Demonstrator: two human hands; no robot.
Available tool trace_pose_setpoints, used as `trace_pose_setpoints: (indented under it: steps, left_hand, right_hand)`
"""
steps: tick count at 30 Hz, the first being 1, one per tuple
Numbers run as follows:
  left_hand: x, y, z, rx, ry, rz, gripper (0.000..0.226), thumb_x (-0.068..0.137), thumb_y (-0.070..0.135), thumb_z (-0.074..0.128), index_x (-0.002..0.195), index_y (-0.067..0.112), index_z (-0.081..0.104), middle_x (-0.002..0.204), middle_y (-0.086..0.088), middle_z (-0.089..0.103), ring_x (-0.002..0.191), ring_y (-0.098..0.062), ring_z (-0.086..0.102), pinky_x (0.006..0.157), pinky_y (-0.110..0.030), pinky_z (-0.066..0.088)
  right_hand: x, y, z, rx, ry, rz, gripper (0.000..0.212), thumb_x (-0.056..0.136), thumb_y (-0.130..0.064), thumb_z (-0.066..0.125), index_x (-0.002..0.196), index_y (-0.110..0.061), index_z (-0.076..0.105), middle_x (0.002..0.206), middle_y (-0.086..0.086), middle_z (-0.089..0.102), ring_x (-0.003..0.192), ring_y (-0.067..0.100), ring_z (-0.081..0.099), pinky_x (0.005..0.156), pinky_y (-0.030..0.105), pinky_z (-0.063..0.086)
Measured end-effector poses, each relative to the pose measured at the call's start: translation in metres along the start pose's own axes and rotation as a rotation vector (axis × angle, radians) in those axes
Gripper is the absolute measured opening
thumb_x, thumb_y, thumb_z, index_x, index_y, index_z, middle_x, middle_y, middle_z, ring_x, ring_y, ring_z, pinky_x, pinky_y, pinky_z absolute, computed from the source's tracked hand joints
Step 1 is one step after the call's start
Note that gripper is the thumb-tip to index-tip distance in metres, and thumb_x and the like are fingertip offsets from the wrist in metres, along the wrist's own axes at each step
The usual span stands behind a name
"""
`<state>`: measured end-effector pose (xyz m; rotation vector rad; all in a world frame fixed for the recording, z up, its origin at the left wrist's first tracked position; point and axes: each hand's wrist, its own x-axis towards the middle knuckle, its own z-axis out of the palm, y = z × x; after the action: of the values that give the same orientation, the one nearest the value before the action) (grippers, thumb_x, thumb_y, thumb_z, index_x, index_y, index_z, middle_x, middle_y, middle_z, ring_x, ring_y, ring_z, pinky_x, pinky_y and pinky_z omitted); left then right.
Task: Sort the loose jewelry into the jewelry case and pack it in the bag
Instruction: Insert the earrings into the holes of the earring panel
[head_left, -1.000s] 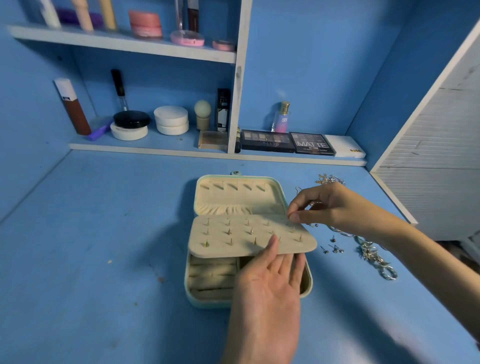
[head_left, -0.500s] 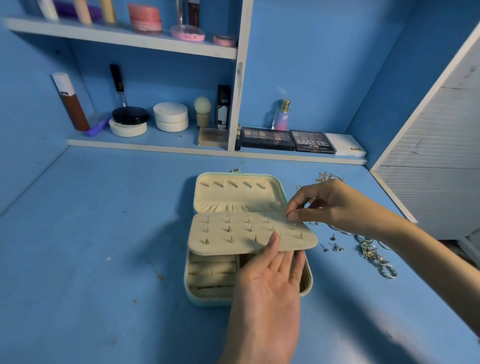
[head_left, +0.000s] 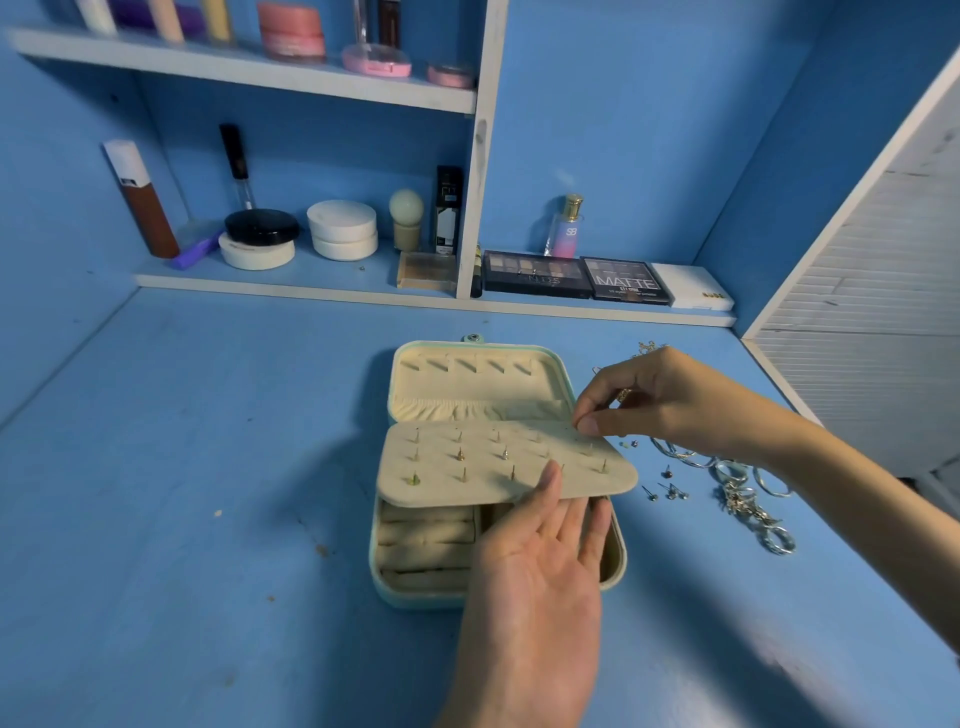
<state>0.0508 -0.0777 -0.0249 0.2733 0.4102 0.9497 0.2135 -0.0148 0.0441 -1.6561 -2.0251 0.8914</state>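
The jewelry case sits open at the centre of the frame on the blue tabletop. Its lid lies back toward the top of the frame and its near rim is just above the wrist of the left hand. That hand comes up from the bottom edge, palm up. Its straight fingers pass under the near edge of the earring panel and its thumb lies on top, so the edge is held between them. The panel stands roughly level over the base and covers its upper half, with stud posts standing up across it. The ring rolls show beneath it at lower left. The right hand reaches in from the right edge, its thumb and forefinger pressed tip to tip at the panel's upper right corner. A small gold piece glints inside its curled fingers, too small to tell more. Just right of the case, below that forearm, lie loose studs. Beyond them a tangle of rings and chains fills the strip between the case and the white slatted panel at the right edge. Left of the case the tabletop runs broad to the blue side wall. Above the lid a band of tabletop separates it from the front edge of the lower shelf, where cosmetics and eyeshadow palettes stand.
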Motion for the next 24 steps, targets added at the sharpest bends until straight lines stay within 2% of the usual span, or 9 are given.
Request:
trace_pose_setpoints:
  steps: [6, 9, 12, 18, 24]
  left_hand:
    - [-0.0008, 0.0001, 0.0004, -0.033, 0.004, -0.008, 0.082, 0.031, 0.022, 0.098, 0.108, 0.006, 0.072, 0.123, -0.009, 0.066, 0.114, -0.018, 0.062, 0.101, -0.033, 0.038]
    - [-0.0011, -0.0003, 0.0005, -0.037, 0.008, -0.010, 0.083, 0.030, 0.021, 0.098, 0.108, 0.005, 0.072, 0.123, -0.010, 0.066, 0.114, -0.019, 0.062, 0.101, -0.034, 0.038]
    - [-0.0014, -0.0007, 0.0007, -0.041, 0.007, -0.005, 0.084, 0.030, 0.021, 0.098, 0.108, 0.005, 0.072, 0.123, -0.010, 0.066, 0.114, -0.019, 0.062, 0.101, -0.034, 0.038]
    - [-0.0020, -0.0012, 0.0014, -0.032, 0.009, 0.007, 0.084, 0.029, 0.023, 0.098, 0.108, 0.007, 0.072, 0.123, -0.009, 0.066, 0.114, -0.018, 0.062, 0.101, -0.033, 0.038]
    - [-0.0020, 0.0028, 0.0036, -0.038, 0.029, -0.005, 0.081, 0.035, 0.023, 0.097, 0.111, 0.006, 0.071, 0.123, -0.009, 0.066, 0.116, -0.019, 0.062, 0.102, -0.034, 0.038]
  right_hand:
    - [0.0039, 0.0009, -0.0008, -0.014, -0.019, 0.007, 0.007, 0.081, -0.017, 0.071, 0.080, -0.023, 0.073, 0.079, -0.008, 0.072, 0.070, 0.005, 0.058, 0.073, 0.038, 0.048]
    - [0.0058, 0.0000, -0.0025, 0.000, -0.043, 0.003, 0.007, 0.081, -0.014, 0.071, 0.082, -0.021, 0.074, 0.079, -0.007, 0.072, 0.072, 0.005, 0.060, 0.070, 0.025, 0.047]
    - [0.0074, -0.0012, -0.0049, -0.002, -0.076, 0.005, 0.008, 0.082, -0.012, 0.070, 0.083, -0.018, 0.074, 0.077, -0.009, 0.071, 0.067, 0.000, 0.058, 0.065, 0.012, 0.043]
    - [0.0082, -0.0030, -0.0069, -0.022, -0.118, -0.006, 0.008, 0.082, -0.011, 0.070, 0.082, -0.018, 0.073, 0.073, -0.012, 0.070, 0.061, -0.004, 0.055, 0.060, 0.007, 0.039]
    - [0.0077, -0.0031, -0.0059, -0.051, -0.143, -0.020, 0.010, 0.082, -0.014, 0.070, 0.082, -0.023, 0.073, 0.078, -0.011, 0.070, 0.064, -0.003, 0.056, 0.064, 0.010, 0.041]
